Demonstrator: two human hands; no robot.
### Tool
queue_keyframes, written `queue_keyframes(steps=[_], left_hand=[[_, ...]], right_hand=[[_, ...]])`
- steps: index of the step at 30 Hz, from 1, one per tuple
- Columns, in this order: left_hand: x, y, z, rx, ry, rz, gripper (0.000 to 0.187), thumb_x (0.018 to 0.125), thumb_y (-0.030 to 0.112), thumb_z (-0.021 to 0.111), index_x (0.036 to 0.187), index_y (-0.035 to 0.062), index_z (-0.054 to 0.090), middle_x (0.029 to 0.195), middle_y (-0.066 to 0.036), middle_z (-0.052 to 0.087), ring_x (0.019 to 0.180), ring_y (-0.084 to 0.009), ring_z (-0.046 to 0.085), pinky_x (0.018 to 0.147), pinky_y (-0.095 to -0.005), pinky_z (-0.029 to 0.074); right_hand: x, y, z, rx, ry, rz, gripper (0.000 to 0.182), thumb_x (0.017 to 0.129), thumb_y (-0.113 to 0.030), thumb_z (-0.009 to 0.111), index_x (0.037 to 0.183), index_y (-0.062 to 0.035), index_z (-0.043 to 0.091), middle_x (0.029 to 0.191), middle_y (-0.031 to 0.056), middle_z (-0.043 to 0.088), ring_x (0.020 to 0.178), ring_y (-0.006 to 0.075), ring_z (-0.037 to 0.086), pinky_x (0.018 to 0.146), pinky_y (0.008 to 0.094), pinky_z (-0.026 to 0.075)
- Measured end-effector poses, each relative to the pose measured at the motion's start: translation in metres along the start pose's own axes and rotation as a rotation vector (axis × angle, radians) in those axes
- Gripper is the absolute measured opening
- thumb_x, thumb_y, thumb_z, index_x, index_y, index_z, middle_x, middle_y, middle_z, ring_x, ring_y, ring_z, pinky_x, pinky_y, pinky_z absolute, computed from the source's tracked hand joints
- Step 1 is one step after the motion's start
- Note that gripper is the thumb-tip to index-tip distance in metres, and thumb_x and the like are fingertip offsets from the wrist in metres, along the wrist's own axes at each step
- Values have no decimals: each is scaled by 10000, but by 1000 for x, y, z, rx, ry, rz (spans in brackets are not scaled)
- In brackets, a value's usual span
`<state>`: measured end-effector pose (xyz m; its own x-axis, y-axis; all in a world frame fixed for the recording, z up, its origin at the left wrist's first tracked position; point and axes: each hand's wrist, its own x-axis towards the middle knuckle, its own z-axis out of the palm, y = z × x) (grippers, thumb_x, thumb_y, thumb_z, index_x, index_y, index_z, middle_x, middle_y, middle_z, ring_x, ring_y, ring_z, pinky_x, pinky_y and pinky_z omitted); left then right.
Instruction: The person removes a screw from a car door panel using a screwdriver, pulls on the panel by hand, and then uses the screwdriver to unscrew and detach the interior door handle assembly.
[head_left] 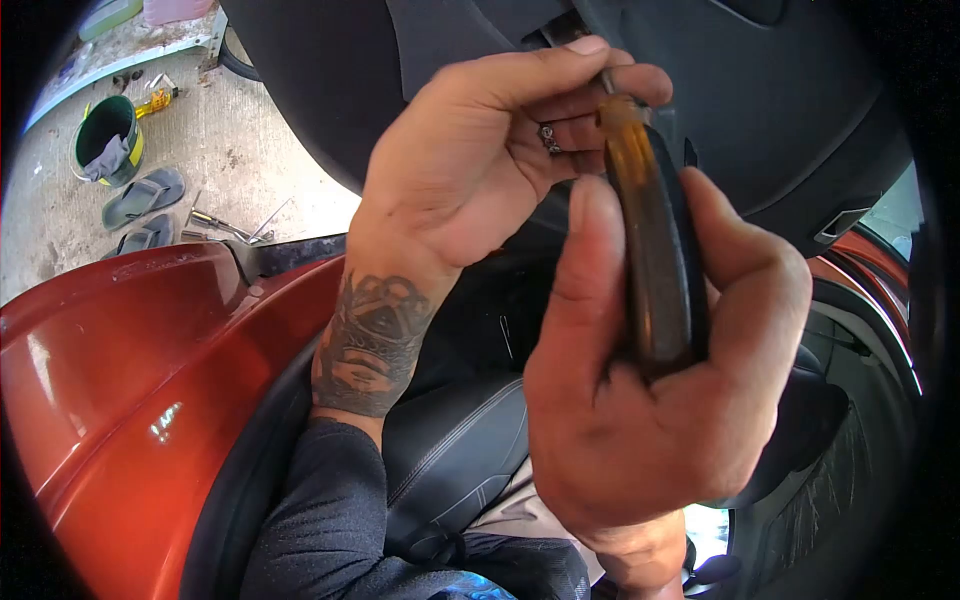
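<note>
Right hand (640,400) clamps the screwdriver (650,240), left hand (480,150) fingers pinch its shaft; tip apparently in the black panel (760,100), fastener hidden, so progress unclear

A green bucket (106,138) stands on the concrete floor (240,150); just below it lie two grey sandals (142,197), with metal tools (222,228) to their right, and a red body panel (130,370) nearer than the bucket
</note>
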<state>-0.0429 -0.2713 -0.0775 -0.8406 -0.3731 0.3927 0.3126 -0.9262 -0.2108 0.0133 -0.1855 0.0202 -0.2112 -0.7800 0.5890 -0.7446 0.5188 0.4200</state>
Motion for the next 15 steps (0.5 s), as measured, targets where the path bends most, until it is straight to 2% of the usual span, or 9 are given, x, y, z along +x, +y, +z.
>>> queue_keyframes(steps=[3,4,7,11,12,14,15], left_hand=[[-6,1,4,4,41,-23,202,925,171,592,978,-19,636,991,-151,687,879,-160,654,831,-312,495],[-6,-2,4,31,26,24,205,924,170,593,978,-23,634,981,-151,687,880,-157,652,839,-315,493],[1,-4,-3,53,22,44,219,918,182,610,975,-27,640,941,-125,688,829,-127,633,836,-307,489],[3,1,-10,32,35,-66,234,917,224,625,966,-3,655,897,-79,694,747,-99,602,796,-280,484],[8,7,-13,13,-130,-72,237,921,229,618,968,-1,656,908,-84,696,777,-108,619,798,-283,486],[0,-1,-2,65,-15,20,238,927,229,599,979,3,655,948,-105,701,864,-146,659,799,-288,494],[-1,0,-1,66,-18,20,238,927,229,599,979,3,655,948,-105,701,864,-146,659,799,-288,494]], right_hand=[[3,-5,-6,14,-188,190,291,858,-199,725,991,22,590,707,65,616,716,119,643,622,225,504],[5,-1,-8,-10,-224,164,298,860,-223,724,975,14,586,670,55,602,690,105,630,607,219,493],[2,7,-1,98,-196,135,323,851,-279,736,905,0,581,644,47,582,625,77,577,558,210,459],[-1,11,7,219,11,83,337,848,-302,738,858,-5,578,632,39,571,603,71,547,539,208,439],[-1,11,8,250,66,69,341,847,-308,738,846,-7,577,629,37,568,598,69,540,535,208,434],[-4,12,10,282,125,53,346,846,-314,739,834,-8,576,626,35,566,592,68,532,530,207,429],[-7,14,11,270,82,66,330,849,-292,738,816,-6,576,634,34,565,597,65,527,526,202,422]])
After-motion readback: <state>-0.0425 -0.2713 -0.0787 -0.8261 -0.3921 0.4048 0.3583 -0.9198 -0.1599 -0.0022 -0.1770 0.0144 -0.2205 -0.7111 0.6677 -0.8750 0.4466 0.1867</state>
